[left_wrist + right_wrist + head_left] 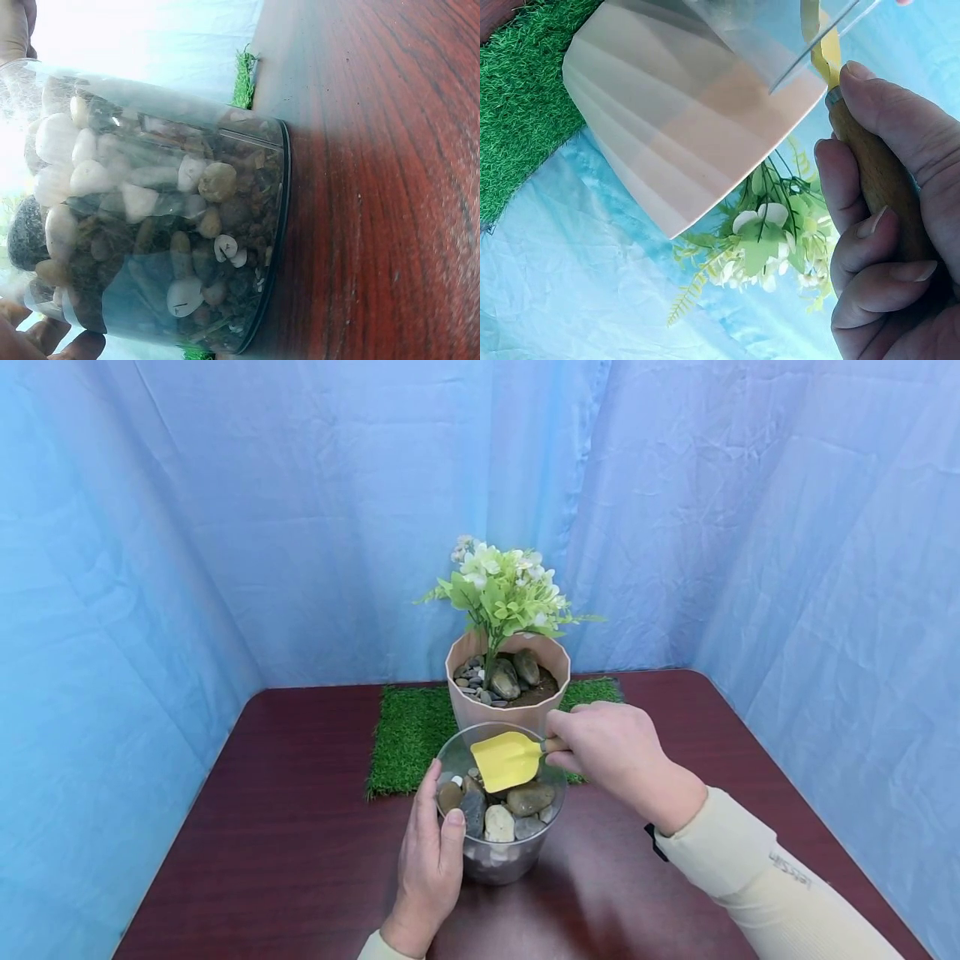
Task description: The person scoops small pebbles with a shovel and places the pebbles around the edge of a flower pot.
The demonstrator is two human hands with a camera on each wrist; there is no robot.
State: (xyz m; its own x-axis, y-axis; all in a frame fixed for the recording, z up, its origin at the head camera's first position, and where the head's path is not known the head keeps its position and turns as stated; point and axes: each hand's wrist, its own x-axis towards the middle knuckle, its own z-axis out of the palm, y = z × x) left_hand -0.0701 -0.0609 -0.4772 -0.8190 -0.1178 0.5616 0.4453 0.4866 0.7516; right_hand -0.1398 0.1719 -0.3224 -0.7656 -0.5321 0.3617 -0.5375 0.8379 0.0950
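Observation:
My right hand [611,756] grips the wooden handle [881,176] of a small garden trowel. Its yellow blade [508,762] is held at the mouth of a clear container [501,860], over the stones inside. Larger stones [528,797] lie on top in the container; through its wall show layers of pebbles [139,201] and darker, finer material toward the base. My left hand [431,860] holds the container from its left side, thumb at the near rim and fingers round the outside wall.
Behind the container stands a pale pink faceted pot [508,714] with white-flowered greenery [510,589], stones and dark soil. It rests on a green turf mat [408,735]. The dark red wooden table [300,835] is bordered by blue curtains [360,527] at back and sides.

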